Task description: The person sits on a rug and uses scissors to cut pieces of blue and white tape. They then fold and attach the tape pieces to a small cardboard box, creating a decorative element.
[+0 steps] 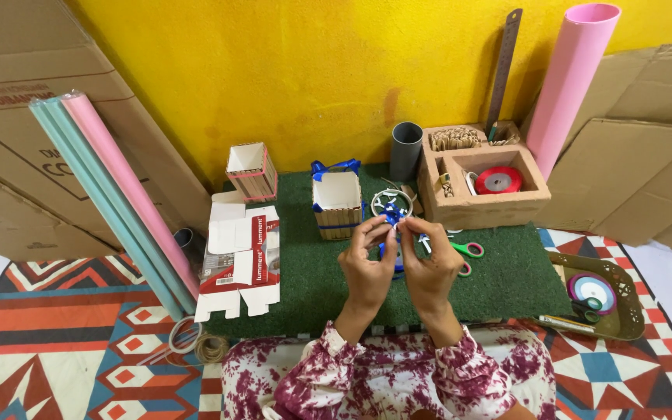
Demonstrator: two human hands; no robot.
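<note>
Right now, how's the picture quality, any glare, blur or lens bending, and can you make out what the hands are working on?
Head view: even, soft light, faint shadows, no harsh glare on the yellow wall. Wide-lens bending curves the pink roll and the edges. Left hand and right hand are fairly sharp, but the blue ribbon piece pinched between them is too small to read clearly.

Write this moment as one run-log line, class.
left hand and right hand: pinching blue ribbon | beside: stick box, scissors | base: green mat
</note>
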